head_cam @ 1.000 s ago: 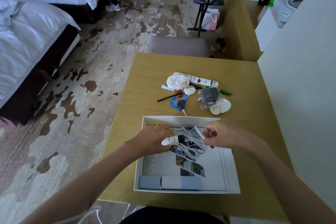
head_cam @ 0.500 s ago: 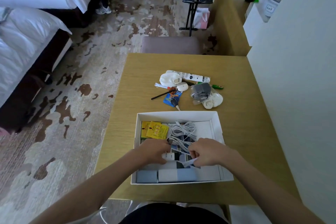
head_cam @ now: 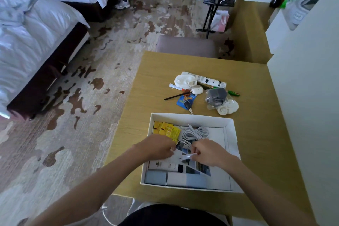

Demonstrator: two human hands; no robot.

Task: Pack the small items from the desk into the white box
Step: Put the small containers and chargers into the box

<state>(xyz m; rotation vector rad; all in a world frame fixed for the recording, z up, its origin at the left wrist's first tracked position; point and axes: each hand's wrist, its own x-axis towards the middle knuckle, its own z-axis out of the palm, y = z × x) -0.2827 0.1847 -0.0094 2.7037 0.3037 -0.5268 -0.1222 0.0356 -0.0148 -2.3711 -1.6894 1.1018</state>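
Observation:
The open white box [head_cam: 191,116] sits on the wooden desk [head_cam: 256,134], near its front edge. Inside lie yellow packets [head_cam: 167,130], a coiled white cable [head_cam: 196,133] and printed leaflets [head_cam: 198,168]. Both my hands are in the box. My left hand [head_cam: 157,148] is curled, fingers down beside the coil; what it holds is hidden. My right hand [head_cam: 207,151] pinches a white end piece [head_cam: 187,156] of the cable. Beyond the box lie a white tube [head_cam: 211,80], white sock bundle [head_cam: 184,80], black stick [head_cam: 174,96], blue card [head_cam: 183,102], key [head_cam: 188,106], grey bagged item [head_cam: 216,96] and green lighter [head_cam: 233,93].
A grey chair [head_cam: 185,46] stands at the desk's far edge. A white wall panel [head_cam: 302,106] borders the desk on the right. Beds [head_cam: 36,46] stand on the patterned carpet to the left. A folding rack [head_cam: 216,0] stands at the back.
Both hands carried the cable bundle down into the box and moved toward its middle. The coil now rests at the box's far side and the yellow packets show.

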